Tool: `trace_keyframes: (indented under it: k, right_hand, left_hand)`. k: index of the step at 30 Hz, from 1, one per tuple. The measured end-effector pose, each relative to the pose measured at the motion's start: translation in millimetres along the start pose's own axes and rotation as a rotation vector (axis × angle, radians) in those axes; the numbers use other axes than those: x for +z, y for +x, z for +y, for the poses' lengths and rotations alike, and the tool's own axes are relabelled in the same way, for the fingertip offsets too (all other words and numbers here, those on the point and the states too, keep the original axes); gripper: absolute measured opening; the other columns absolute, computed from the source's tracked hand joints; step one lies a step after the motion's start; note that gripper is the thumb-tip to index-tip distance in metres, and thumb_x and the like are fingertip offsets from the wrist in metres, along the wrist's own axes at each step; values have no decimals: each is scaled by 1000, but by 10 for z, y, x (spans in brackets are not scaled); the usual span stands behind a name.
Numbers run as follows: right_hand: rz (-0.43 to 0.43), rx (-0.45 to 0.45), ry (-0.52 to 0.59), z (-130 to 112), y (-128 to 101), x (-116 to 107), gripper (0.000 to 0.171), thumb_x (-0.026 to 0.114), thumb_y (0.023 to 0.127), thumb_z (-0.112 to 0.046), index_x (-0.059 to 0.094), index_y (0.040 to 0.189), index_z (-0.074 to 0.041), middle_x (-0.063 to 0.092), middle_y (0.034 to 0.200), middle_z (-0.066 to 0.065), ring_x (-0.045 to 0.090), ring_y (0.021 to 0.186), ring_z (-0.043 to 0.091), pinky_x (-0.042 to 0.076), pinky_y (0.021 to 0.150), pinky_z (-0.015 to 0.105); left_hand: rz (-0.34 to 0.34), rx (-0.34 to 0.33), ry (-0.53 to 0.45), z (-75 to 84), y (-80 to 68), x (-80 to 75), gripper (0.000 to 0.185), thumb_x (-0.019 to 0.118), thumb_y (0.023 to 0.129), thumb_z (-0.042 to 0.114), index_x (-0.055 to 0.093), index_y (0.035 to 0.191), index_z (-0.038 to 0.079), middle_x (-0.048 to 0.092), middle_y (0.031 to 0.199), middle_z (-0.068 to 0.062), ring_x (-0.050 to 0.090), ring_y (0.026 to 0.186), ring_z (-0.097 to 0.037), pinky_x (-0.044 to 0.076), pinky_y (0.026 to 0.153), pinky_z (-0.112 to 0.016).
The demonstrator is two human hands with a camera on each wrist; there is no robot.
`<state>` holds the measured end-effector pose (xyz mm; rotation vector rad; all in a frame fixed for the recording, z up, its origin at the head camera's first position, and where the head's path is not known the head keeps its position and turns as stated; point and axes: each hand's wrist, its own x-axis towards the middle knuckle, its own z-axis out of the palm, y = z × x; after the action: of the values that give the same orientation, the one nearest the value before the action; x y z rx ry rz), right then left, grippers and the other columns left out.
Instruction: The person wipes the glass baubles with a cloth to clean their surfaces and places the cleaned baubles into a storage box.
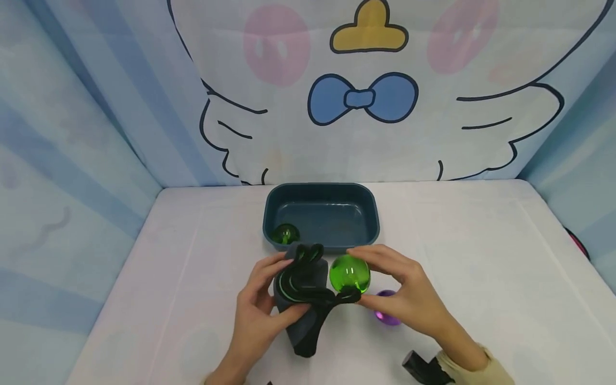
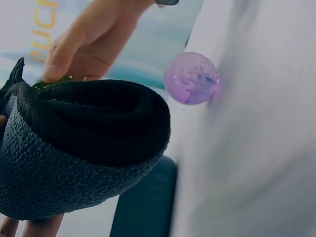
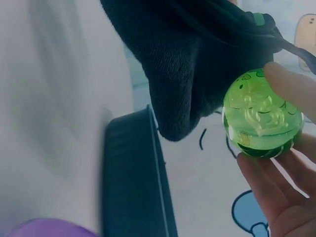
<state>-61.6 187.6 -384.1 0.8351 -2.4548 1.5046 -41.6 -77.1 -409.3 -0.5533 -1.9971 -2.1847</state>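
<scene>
My left hand (image 1: 262, 315) grips a dark grey fuzzy cloth piece (image 2: 74, 173) with a black lining and a loose black strap, thumb on the near side and fingers on the far side. The cloth is bunched, and its lower end hangs over the table. Right beside it, my right hand (image 1: 414, 294) pinches a clear green ball (image 1: 349, 274) between thumb and fingers. The ball sits close against the cloth's strap end, overlapping it in the right wrist view. Below my right hand lies a purple ball (image 1: 386, 319) on the table, partly hidden by that hand.
A dark teal rectangular basin (image 1: 322, 186) stands behind both hands, with another green ball (image 1: 285, 233) in its near left corner. The white table (image 1: 168, 321) is bounded by patterned cloth walls at the back and sides. A black device (image 1: 425, 369) is at my right wrist.
</scene>
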Motion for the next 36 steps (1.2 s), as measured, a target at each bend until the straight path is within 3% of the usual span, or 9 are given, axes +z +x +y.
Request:
trace_keyframes:
  k: [7, 23, 29, 36]
  right_hand:
    - [27, 32, 91, -103, 98, 21, 68, 90, 68, -5, 63, 131, -11, 64, 127, 3, 60, 119, 10, 56, 93, 23]
    - [77, 104, 276, -224, 268, 136, 55, 84, 74, 2, 66, 125, -3, 67, 121, 12, 66, 109, 14, 59, 87, 31]
    - [50, 155, 302, -224, 238, 140, 50, 83, 77, -1, 65, 124, 0, 68, 119, 12, 67, 106, 14, 60, 85, 33]
    - [86, 180, 297, -247, 218, 141, 46, 83, 77, -1, 67, 119, 1, 69, 115, 13, 69, 100, 13, 61, 82, 33]
  left_hand:
    - [-69, 68, 11, 21, 55, 42, 66, 77, 75, -14, 54, 135, -1, 40, 144, -17, 45, 133, -24, 58, 91, -39]
    - [-102, 83, 7, 21, 200, 176, 72, 78, 73, -13, 50, 138, 0, 40, 145, -18, 43, 136, -24, 58, 91, -40]
    - [-114, 95, -3, 12, 213, 207, 72, 79, 73, -13, 51, 137, 0, 40, 145, -17, 43, 135, -26, 58, 91, -40]
    - [-135, 111, 32, 50, 235, 249, 74, 82, 72, -10, 52, 139, 3, 43, 145, -15, 49, 131, -25, 60, 89, -40]
